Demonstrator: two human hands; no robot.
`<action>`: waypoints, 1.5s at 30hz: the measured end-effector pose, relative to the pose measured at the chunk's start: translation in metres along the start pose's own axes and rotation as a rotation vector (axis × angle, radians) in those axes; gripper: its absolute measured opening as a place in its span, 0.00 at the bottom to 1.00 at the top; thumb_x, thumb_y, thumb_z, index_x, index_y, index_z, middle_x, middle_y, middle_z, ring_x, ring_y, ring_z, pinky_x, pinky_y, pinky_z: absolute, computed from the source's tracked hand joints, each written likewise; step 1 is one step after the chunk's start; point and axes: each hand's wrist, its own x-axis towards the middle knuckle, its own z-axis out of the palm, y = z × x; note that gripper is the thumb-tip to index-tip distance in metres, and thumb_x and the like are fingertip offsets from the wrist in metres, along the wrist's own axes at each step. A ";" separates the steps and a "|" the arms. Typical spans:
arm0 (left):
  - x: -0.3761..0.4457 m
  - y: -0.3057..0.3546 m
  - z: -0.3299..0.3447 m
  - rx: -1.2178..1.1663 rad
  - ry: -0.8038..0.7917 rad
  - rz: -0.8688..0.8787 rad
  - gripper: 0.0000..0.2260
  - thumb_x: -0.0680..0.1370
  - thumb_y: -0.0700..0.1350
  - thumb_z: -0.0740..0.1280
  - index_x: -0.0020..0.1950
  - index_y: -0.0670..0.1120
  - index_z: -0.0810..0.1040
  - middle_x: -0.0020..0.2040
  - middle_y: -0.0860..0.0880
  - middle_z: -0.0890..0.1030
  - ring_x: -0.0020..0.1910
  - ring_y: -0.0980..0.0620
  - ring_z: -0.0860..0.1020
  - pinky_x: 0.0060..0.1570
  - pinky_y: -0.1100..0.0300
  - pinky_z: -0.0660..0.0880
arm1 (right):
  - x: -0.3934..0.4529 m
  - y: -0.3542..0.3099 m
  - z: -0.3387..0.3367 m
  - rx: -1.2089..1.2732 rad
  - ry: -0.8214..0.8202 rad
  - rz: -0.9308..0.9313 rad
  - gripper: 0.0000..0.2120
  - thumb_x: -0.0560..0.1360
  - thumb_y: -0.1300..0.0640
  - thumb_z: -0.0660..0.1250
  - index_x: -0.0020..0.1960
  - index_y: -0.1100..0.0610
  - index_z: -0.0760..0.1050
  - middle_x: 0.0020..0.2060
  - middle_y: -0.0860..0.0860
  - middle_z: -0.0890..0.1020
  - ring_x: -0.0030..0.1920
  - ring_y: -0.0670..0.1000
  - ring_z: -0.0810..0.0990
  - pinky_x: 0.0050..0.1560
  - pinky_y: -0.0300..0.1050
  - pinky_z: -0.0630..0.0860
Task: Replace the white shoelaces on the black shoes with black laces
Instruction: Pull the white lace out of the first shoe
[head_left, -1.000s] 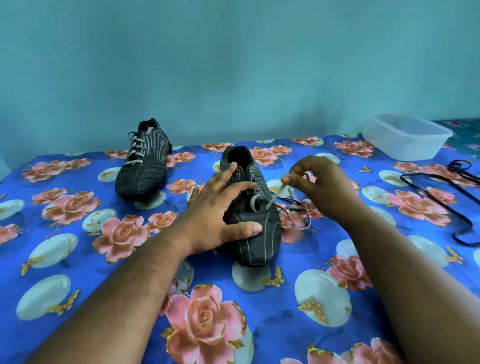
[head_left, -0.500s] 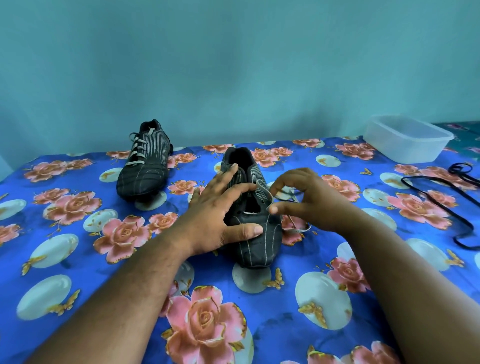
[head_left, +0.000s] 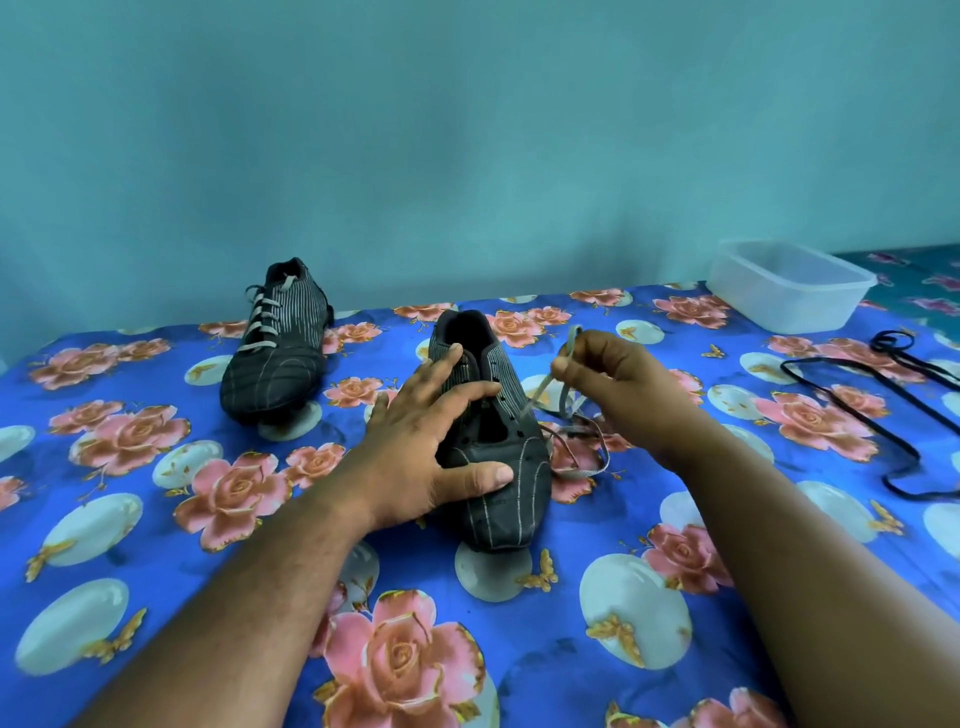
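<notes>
A black striped shoe (head_left: 511, 493) lies in the middle of the blue flowered cloth, toe toward me. My left hand (head_left: 426, 447) rests on it with fingers spread, thumb across the toe part. My right hand (head_left: 605, 376) pinches the white lace (head_left: 540, 389) and holds it up to the right of the shoe; the lace runs from an eyelet on the shoe's right side, and its loose part lies on the cloth beside the shoe. A second black shoe (head_left: 275, 348) with white laces stands at the back left. Black laces (head_left: 878, 410) lie at the right.
A clear plastic tub (head_left: 789, 286) stands at the back right corner. The blue flowered cloth (head_left: 156, 519) covers the whole surface, with a teal wall behind it.
My right hand went down to the shoe's eyelets half a second ago and has now risen up and to the right, drawing the white lace out. My left hand stayed on the shoe.
</notes>
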 end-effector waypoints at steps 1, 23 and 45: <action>0.000 0.000 0.000 -0.001 0.001 0.001 0.43 0.63 0.79 0.60 0.76 0.70 0.59 0.82 0.64 0.39 0.81 0.60 0.40 0.78 0.36 0.42 | 0.002 0.002 -0.001 -0.004 0.065 0.012 0.13 0.80 0.50 0.69 0.45 0.60 0.75 0.36 0.50 0.75 0.36 0.48 0.69 0.42 0.47 0.68; -0.001 -0.004 0.002 -0.023 0.010 0.027 0.38 0.62 0.82 0.59 0.72 0.79 0.55 0.78 0.72 0.37 0.78 0.67 0.36 0.79 0.37 0.44 | 0.007 0.049 -0.017 -0.897 -0.020 0.476 0.26 0.83 0.37 0.48 0.79 0.42 0.57 0.82 0.52 0.52 0.82 0.56 0.46 0.73 0.77 0.41; -0.001 -0.004 0.001 -0.042 0.002 0.035 0.39 0.62 0.82 0.60 0.72 0.78 0.56 0.77 0.73 0.37 0.77 0.67 0.36 0.79 0.37 0.44 | 0.005 0.033 0.009 -0.967 -0.106 0.266 0.33 0.79 0.28 0.49 0.79 0.42 0.58 0.82 0.51 0.54 0.82 0.53 0.48 0.73 0.74 0.35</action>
